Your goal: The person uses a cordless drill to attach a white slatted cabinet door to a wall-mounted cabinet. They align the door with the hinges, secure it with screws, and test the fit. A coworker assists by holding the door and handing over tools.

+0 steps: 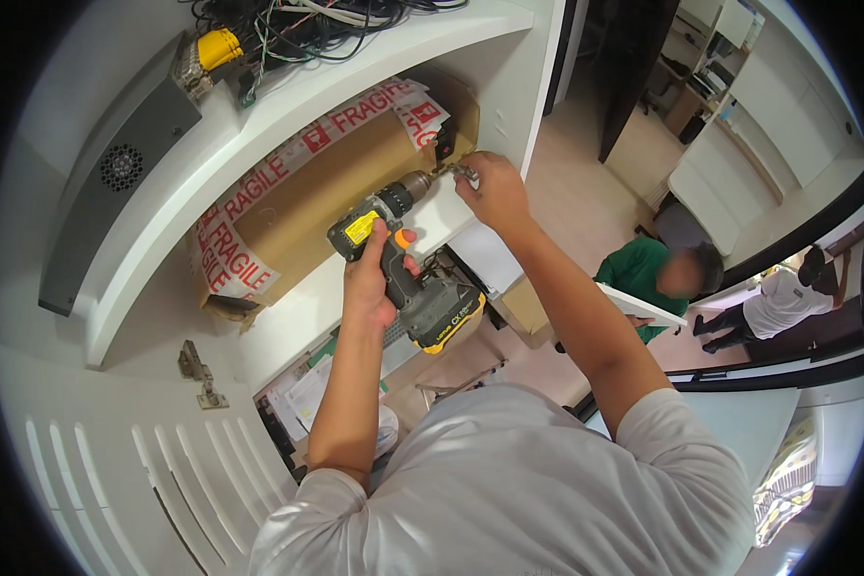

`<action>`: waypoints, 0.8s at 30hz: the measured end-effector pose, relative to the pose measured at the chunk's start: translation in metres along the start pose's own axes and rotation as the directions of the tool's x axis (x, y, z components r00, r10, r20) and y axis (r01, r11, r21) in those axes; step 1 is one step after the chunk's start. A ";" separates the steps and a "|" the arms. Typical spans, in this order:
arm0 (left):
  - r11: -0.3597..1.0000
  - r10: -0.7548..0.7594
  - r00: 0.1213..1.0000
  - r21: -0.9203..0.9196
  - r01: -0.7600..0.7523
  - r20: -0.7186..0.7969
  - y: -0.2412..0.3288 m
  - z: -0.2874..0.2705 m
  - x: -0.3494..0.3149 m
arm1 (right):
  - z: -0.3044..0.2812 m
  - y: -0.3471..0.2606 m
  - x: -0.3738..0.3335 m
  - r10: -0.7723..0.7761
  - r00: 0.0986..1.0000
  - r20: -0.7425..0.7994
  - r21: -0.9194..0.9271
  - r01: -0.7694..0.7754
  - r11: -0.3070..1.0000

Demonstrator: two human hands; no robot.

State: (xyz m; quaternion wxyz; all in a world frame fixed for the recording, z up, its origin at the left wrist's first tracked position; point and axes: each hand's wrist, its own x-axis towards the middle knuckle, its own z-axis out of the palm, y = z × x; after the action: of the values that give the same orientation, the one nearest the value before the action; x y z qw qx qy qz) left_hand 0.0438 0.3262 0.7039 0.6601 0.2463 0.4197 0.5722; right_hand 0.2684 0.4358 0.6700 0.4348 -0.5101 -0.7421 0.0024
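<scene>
A black and grey cordless drill with a yellow label points up and to the right. My left hand is wrapped round its handle, close to the orange-tipped trigger area. Just beyond the drill's chuck, my right hand pinches a small metal hinge against the inner side of the white cabinet. The drill's tip meets that spot, though my fingers partly cover it. On the left door, another metal hinge is fixed, with no hand on it.
A cardboard box with red and white tape fills the shelf behind the drill. Tangled cables lie on the shelf above, beside a grey metal case. Papers lie below. A person in green holds a white panel; another stands farther right.
</scene>
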 end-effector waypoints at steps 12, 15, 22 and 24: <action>1.000 -0.031 1.000 -0.002 0.031 -0.005 -0.001 0.004 0.004 | -0.002 -0.011 0.002 0.472 0.880 0.044 0.762 -0.335 0.554; 1.000 -0.031 0.999 -0.006 0.031 0.009 -0.002 0.001 0.007 | -0.005 -0.011 -0.011 0.490 0.812 0.319 0.946 -0.305 -0.111; 0.993 -0.060 0.998 0.103 0.058 0.018 0.001 -0.007 0.007 | -0.015 -0.022 -0.161 0.499 0.592 0.633 0.774 -0.509 -0.377; 0.981 -0.141 0.987 0.147 0.128 0.081 0.004 -0.010 0.013 | -0.014 -0.003 -0.225 0.677 0.389 0.625 0.722 -0.618 -0.312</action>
State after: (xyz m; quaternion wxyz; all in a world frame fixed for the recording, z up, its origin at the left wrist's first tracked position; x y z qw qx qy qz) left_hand 0.0332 0.3381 0.6986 0.6967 0.2892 0.4445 0.4831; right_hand 0.2981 0.2578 0.5353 0.5742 -0.4513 -0.1409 0.6684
